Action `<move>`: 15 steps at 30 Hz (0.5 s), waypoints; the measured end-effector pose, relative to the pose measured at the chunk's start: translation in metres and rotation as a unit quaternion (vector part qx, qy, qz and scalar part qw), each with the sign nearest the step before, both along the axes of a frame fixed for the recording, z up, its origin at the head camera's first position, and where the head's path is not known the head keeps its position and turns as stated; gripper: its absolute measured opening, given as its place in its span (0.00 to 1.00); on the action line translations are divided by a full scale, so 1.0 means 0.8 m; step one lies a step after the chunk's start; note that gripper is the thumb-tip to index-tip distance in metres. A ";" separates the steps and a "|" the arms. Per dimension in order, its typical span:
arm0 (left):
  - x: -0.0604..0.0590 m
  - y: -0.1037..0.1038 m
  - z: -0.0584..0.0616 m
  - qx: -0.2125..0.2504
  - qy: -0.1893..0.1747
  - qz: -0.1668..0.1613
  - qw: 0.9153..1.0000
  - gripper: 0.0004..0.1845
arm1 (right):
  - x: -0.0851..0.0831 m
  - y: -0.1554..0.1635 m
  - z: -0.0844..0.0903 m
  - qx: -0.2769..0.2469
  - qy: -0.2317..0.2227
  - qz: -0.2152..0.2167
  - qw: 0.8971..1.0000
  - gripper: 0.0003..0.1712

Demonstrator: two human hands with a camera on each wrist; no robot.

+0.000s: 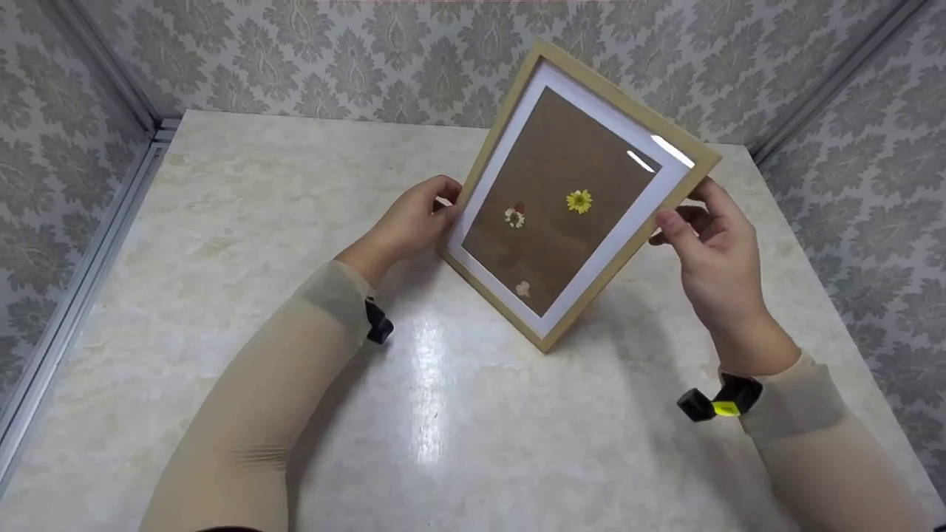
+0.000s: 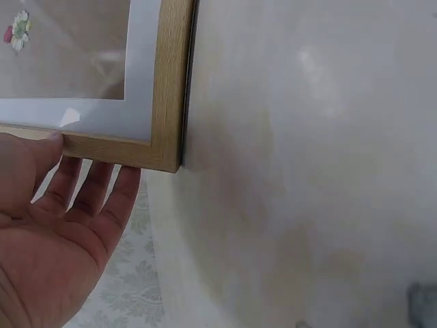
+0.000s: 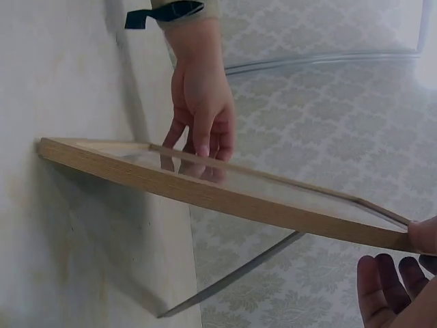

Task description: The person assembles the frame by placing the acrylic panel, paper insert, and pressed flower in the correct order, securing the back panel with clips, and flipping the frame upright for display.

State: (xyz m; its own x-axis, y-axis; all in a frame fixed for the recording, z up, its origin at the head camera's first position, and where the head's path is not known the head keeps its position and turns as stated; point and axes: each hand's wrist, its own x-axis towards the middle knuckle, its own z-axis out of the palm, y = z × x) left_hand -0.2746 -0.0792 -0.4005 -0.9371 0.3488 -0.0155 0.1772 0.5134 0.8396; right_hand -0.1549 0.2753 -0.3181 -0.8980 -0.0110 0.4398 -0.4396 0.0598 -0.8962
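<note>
A light wooden picture frame (image 1: 576, 133) with a white mat and brown backing stands tilted, its lowest corner on the marble table (image 1: 443, 428). Pressed flowers lie behind the glass: a yellow one (image 1: 579, 201), a white and red one (image 1: 515, 216) and a pale one (image 1: 523, 289). My left hand (image 1: 442, 208) pinches the frame's left edge, thumb on the front, fingers behind. My right hand (image 1: 676, 223) pinches the right edge the same way. The left wrist view shows the frame corner (image 2: 167, 137) above my left hand (image 2: 61, 225). In the right wrist view the frame (image 3: 225, 198) is edge-on.
Patterned wallpaper walls (image 1: 414, 66) close the table in at the back and on both sides. Metal rails (image 1: 81, 273) run along the left edge and up the corners. Black bands (image 1: 720, 403) sit on both wrists over beige sleeves.
</note>
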 end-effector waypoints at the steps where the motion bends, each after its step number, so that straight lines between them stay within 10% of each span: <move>1: 0.002 -0.003 0.000 0.000 0.000 0.000 1.000 0.14 | -0.006 0.001 0.000 0.005 -0.001 -0.006 1.000 0.28; 15: 0.030 -0.024 0.003 0.030 -0.040 0.006 0.999 0.13 | -0.089 -0.005 0.025 0.117 -0.019 -0.089 0.989 0.25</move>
State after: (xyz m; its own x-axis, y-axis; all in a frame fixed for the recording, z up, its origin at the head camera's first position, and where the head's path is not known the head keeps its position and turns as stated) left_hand -0.2510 -0.0986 -0.3979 -0.9381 0.3392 -0.0699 0.1021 0.4636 0.8801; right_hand -0.2264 0.2709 -0.2984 -0.9108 0.0510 0.4096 -0.3696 0.3408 -0.8644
